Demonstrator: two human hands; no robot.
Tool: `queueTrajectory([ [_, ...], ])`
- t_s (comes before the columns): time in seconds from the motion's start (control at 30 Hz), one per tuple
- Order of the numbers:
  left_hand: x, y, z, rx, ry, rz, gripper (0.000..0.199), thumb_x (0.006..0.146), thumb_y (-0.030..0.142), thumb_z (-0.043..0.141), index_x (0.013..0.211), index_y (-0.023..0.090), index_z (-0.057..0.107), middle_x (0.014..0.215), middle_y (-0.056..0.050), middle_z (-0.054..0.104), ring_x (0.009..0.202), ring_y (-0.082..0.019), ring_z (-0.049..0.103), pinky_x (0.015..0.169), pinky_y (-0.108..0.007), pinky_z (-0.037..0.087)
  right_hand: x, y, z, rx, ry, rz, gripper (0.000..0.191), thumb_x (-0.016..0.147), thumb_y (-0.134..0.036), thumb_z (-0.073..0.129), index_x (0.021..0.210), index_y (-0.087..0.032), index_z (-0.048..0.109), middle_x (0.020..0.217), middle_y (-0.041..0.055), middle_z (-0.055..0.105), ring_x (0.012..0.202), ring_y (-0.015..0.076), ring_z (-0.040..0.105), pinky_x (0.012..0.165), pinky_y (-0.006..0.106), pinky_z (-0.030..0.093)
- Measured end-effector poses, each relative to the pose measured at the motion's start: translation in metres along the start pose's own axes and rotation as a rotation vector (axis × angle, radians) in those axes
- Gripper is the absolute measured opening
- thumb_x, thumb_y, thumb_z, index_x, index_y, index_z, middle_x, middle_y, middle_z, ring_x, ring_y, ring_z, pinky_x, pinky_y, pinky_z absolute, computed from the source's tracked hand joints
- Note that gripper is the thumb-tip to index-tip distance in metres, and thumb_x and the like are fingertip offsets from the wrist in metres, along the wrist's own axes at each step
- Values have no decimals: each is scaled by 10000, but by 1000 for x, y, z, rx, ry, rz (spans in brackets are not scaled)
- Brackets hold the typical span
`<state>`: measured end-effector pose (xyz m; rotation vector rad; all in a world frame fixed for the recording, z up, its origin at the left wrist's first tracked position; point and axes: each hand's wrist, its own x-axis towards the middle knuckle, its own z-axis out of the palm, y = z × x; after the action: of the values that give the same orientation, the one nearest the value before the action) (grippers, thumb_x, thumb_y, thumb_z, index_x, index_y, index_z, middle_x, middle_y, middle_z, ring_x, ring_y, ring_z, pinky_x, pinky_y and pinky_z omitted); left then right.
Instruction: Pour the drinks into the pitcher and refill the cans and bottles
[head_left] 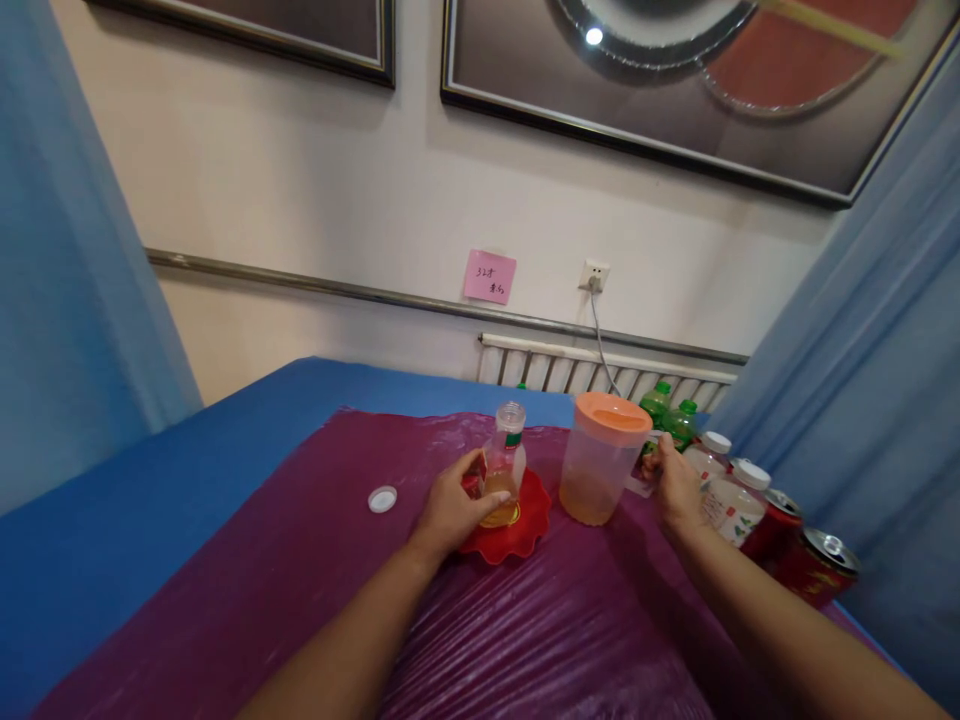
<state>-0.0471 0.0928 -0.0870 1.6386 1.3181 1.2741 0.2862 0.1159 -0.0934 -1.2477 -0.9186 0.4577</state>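
My left hand [457, 505] is closed around a clear bottle [506, 455] that has no cap on and some amber liquid at its bottom. The bottle stands upright on a red scalloped plate [525, 535]. To the right, my right hand [671, 480] grips the handle of a translucent pitcher [596, 470] with an orange lid. A shallow layer of amber liquid shows in the pitcher, which looks slightly tilted; whether it touches the table I cannot tell. A white bottle cap [382, 499] lies left of my left hand.
Along the right edge stand green bottles [681, 425], white-capped bottles [735, 500] and red cans [817, 565], close to my right forearm. Wrinkled purple plastic [300, 560] covers the blue tabletop [97, 490]. Behind are a radiator [555, 372] and a plugged-in cord [600, 335].
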Motion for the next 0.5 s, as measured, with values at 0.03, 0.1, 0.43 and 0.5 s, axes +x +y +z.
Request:
queueTrajectory([
  [0.03, 0, -1, 1, -4, 0, 5, 642, 669, 253, 845, 1276, 181, 649, 1238, -89, 745, 1122, -260, 713, 992, -400, 576, -2, 1, -4, -24, 12, 6, 638, 782, -826, 547, 631, -207, 574, 579, 4, 580, 551, 161, 534, 564, 306, 447],
  [0.1, -1, -5, 2, 1, 18, 17, 644, 661, 261, 852, 1268, 187, 651, 1233, -86, 743, 1117, -258, 709, 983, -400, 573, -6, 2, -13, -71, 33, 7, 629, 772, -814, 551, 710, -193, 632, 668, 38, 641, 647, 203, 600, 656, 351, 494],
  [0.43, -6, -17, 5, 119, 35, 83, 509, 657, 324, 862, 1125, 210, 698, 1048, -37, 763, 961, -234, 716, 881, -363, 576, -122, -59, 1, -112, -220, -688, 164, 893, -241, 662, 1054, -229, 631, 1149, 95, 618, 1122, 251, 599, 984, 446, 478],
  [0.5, -9, -21, 7, 128, 35, 70, 527, 674, 336, 849, 1162, 217, 691, 1071, -45, 761, 979, -238, 713, 883, -361, 574, -154, -94, 37, -126, -621, -825, 266, 922, -129, 596, 1163, -237, 622, 1174, 98, 646, 1137, 223, 613, 973, 399, 511],
])
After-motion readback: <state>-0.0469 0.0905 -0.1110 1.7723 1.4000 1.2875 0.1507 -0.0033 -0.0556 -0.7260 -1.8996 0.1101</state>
